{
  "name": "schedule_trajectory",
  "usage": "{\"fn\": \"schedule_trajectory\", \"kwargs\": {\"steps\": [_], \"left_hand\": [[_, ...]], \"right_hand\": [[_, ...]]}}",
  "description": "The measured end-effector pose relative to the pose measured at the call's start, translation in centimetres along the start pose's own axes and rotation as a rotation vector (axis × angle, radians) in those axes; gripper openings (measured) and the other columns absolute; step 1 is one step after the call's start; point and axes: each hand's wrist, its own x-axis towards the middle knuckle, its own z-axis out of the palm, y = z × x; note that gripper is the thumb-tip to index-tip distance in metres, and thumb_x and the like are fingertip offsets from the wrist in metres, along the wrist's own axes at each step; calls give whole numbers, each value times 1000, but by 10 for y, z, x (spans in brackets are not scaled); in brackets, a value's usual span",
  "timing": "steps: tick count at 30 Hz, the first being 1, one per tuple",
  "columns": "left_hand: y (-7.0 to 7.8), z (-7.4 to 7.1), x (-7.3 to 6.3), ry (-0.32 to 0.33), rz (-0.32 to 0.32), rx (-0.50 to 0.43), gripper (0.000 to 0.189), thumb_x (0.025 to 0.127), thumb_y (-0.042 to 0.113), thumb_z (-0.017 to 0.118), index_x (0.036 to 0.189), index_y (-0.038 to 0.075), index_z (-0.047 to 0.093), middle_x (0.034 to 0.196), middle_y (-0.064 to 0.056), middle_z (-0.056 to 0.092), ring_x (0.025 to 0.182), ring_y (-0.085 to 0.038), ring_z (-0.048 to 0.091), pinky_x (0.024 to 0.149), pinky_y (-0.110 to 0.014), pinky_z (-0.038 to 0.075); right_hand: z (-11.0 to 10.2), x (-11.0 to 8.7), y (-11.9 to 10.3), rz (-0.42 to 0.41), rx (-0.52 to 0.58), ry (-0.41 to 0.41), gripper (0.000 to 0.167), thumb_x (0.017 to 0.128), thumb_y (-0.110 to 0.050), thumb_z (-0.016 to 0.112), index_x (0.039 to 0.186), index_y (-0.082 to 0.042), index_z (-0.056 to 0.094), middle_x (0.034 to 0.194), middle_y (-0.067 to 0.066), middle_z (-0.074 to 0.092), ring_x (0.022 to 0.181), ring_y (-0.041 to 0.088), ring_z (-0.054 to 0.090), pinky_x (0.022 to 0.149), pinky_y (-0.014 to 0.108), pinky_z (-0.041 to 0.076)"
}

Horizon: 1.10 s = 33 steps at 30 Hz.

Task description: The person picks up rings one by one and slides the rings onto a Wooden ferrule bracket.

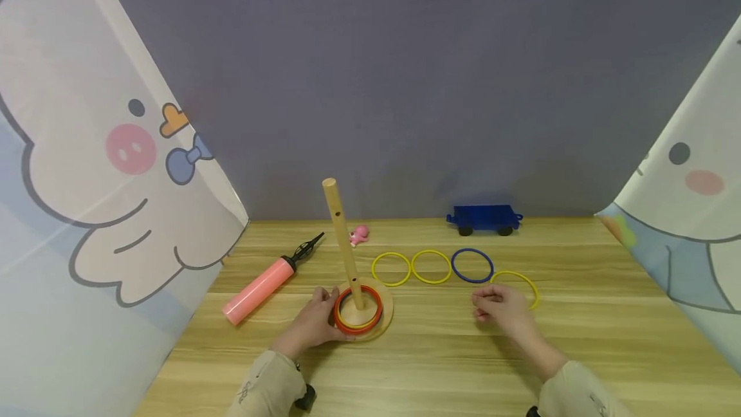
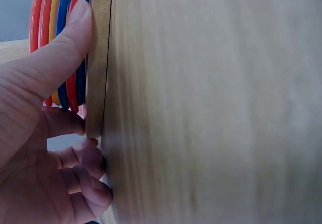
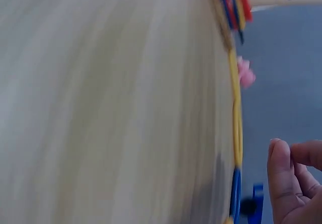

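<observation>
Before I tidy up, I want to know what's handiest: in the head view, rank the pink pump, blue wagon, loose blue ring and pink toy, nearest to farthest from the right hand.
From the right hand:
1. Loose blue ring: just beyond it
2. Blue wagon: behind the ring
3. Pink toy: back, well left
4. Pink pump: far left

free: tabletop (image 1: pixel 417 365) front centre | blocks: upright post (image 1: pixel 344 243) left, blue cart (image 1: pixel 485 217) rear
</observation>
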Motion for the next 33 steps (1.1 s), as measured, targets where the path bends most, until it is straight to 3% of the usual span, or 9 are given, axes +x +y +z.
{"fn": "schedule_trajectory", "kwargs": {"steps": [9,14,18,22,28,33], "left_hand": [[0,-2,-2,-7,-18,-20,112,63,46,90,145,-9,38,103,-8,39,83,-18,42,75,-35,41],[0,-2,-3,0,-1,-14,111,63,46,90,144,-10,38,103,-8,39,83,-18,42,76,-35,41],[2,-2,-4,-1,6,-19,110,64,45,90,143,-11,39,103,-9,40,84,-19,43,76,-36,42],[2,-1,-4,-7,4,-22,110,64,45,90,144,-10,39,104,-9,40,84,-19,43,76,-37,42],[1,0,-3,-7,7,-17,110,64,46,89,144,-10,38,104,-9,39,84,-19,42,75,-35,41],[0,0,-2,-8,-3,-16,111,64,47,89,145,-9,38,105,-9,39,84,-19,43,76,-36,41]], "right_hand": [[-60,5,12,-71,-341,107,20,91,-1,63,102,16,65,83,17,70,64,19,67,57,28,54],[-88,10,14,-56,-510,131,26,92,-10,64,102,14,66,78,11,70,62,18,66,56,30,52],[-102,13,15,-36,-690,99,22,89,-19,67,84,2,67,62,2,64,57,17,57,56,32,43],[-107,16,18,-28,-826,85,31,86,-23,69,62,-12,53,53,-4,50,55,18,45,53,33,32],[-106,17,14,17,-874,28,29,84,-20,67,59,-13,56,53,-3,50,53,17,45,51,31,34],[-101,16,13,47,-851,4,18,72,-13,65,55,-12,59,49,-1,53,47,15,45,47,30,35]]}}
